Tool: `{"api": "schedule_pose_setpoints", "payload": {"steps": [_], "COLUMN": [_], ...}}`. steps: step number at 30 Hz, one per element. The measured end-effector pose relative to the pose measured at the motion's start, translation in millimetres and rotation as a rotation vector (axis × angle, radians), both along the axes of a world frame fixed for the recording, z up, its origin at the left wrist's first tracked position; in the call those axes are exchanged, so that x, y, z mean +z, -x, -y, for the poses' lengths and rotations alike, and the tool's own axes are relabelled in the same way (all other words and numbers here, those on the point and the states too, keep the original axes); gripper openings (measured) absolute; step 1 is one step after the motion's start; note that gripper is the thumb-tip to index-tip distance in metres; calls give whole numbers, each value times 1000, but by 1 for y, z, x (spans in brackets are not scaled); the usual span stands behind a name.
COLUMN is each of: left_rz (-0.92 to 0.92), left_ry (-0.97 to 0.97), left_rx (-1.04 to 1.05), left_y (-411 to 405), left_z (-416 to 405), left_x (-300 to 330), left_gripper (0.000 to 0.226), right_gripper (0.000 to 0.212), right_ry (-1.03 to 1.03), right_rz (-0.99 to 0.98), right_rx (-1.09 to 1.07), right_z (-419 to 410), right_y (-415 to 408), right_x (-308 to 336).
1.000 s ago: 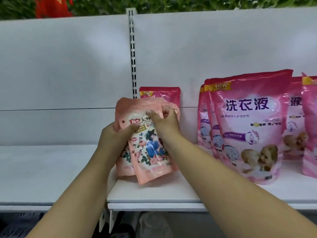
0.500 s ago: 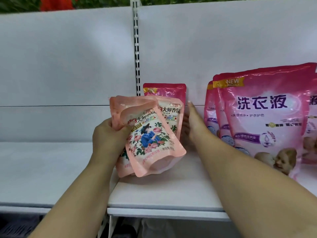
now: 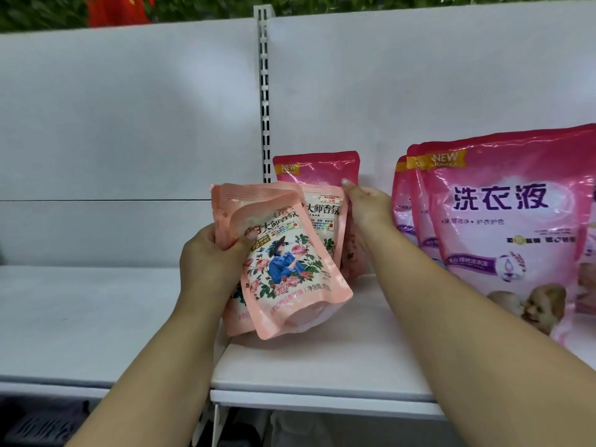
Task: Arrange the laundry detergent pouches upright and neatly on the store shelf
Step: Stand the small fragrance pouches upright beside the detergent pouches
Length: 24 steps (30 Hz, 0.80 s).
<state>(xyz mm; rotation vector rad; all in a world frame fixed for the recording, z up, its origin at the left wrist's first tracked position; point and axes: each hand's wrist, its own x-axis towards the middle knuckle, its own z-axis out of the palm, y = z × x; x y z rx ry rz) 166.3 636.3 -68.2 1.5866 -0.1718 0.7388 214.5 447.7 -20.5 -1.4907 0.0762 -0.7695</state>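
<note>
2 hands are in play on the shelf (image 3: 322, 366). The left hand (image 3: 211, 256) has its grip curled round the top corners of 2 peach floral pouches (image 3: 283, 272), the front one tilted, its base swung out to the right and lifted clear of the board. Just right of that grip, a third peach pouch (image 3: 325, 221) stands upright, and the right hand (image 3: 366, 204) lies against its right edge with fingers fairly straight, steadying rather than clasping. Behind that hand, a small pink pouch (image 3: 317, 169) leans on the white back panel (image 3: 129, 124). Well to the right of both hands, the big pink detergent bags (image 3: 503, 227) stand in a row, already tidy.

So the step in hand looks like squaring up the peach group. Next move, as I read it: the left hand rotates its 2 pouches vertical, sets their bases flat on the shelf, and slides them flush against the one the right hand is bracing.
</note>
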Motion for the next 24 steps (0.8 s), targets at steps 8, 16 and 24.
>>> {"api": "schedule_pose_setpoints", "payload": {"steps": [8,16,24], "left_rz": [18,34,14], "left_ry": [-6,-23,6], "left_rx": [1,30,-8], "left_y": [-2,-4,-7], "left_z": [-1,-3,-3], "left_x": [-2,-3,-5], "left_gripper": [12,9,13], "right_gripper": [30,29,26], "right_ry": [-77,-141,-108], "right_rz": [308,567,570], "right_rx": [-28,-71,-138], "right_z": [-23,-27,-9], "right_y": [32,76,107], "right_x": [20,35,25]}}
